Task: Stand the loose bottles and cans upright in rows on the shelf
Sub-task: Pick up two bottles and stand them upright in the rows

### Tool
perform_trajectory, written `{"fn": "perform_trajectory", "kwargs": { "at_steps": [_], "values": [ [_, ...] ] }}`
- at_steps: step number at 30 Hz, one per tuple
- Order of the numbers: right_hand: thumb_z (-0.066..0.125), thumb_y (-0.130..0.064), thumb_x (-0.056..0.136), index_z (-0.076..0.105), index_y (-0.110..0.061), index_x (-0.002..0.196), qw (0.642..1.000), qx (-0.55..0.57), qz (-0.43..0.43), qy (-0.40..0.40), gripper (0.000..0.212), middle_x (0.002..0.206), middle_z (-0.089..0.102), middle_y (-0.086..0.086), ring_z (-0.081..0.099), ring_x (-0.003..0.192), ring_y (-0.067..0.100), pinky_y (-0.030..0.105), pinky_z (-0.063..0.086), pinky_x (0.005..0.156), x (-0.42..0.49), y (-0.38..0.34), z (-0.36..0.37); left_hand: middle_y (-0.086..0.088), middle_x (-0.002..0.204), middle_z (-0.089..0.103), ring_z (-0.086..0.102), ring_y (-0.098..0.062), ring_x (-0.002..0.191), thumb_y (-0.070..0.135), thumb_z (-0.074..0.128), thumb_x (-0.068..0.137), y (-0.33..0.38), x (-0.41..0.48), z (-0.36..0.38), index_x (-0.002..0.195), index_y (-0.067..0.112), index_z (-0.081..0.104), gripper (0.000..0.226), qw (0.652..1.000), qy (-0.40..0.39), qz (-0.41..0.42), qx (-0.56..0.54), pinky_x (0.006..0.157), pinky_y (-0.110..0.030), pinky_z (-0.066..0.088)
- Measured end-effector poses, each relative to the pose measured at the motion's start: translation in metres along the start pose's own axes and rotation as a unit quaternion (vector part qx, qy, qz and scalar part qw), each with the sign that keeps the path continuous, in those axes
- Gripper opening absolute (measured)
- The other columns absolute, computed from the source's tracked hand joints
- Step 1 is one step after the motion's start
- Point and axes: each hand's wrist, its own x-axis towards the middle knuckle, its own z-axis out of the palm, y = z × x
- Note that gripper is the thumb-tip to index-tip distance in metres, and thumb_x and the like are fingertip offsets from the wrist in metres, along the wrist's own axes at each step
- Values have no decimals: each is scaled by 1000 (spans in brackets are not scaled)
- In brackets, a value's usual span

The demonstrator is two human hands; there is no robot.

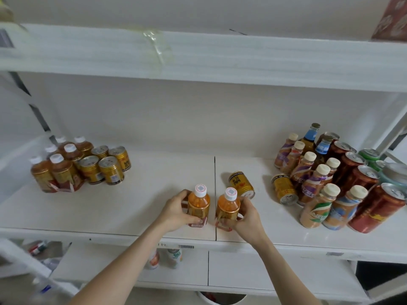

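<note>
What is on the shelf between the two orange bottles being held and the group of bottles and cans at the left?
Nothing: in the head view, the white shelf is bare between the held bottles and the left group.

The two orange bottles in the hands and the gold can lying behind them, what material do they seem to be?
Left bottle and right bottle: likely clear plastic, liquid showing through, white caps. Gold can: probably metal, glossy print, ridged rim.
</note>
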Motion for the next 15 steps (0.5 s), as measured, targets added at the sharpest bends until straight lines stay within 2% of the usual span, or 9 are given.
{"fn": "perform_trajectory", "kwargs": {
  "at_steps": [3,7,10,15],
  "values": [
    [84,-7,57,53,-23,107,1000,7,-2,6,60,101,67,-8,64,94,6,16,50,73,-3,-10,25,12,103,69,64,-7,97,39,87,40,-10,-5,-26,104,32,58,71,1000,-2,7,13,89,-35,54],
    [82,-4,56,55,-21,103,999,20,-5,24,57,98,68,-3,65,92,11,20,52,74,-7,-21,61,13,103,68,64,-7,97,38,87,39,-26,-12,-62,105,32,58,72,1000,-6,10,19,89,-37,55],
    [81,-2,57,55,-20,103,999,25,-7,27,56,97,68,-3,64,90,10,17,50,69,-9,-31,83,12,103,69,65,-9,96,39,87,38,-38,-17,-86,102,31,58,71,1000,1,5,11,88,-40,55],
    [83,-5,57,54,-25,102,1000,19,-12,14,57,99,67,-5,64,94,10,22,52,76,-7,-43,113,10,107,68,63,-11,100,43,86,38,-52,-26,-114,104,33,57,73,1000,10,-7,6,91,-40,54]
  ]
}}
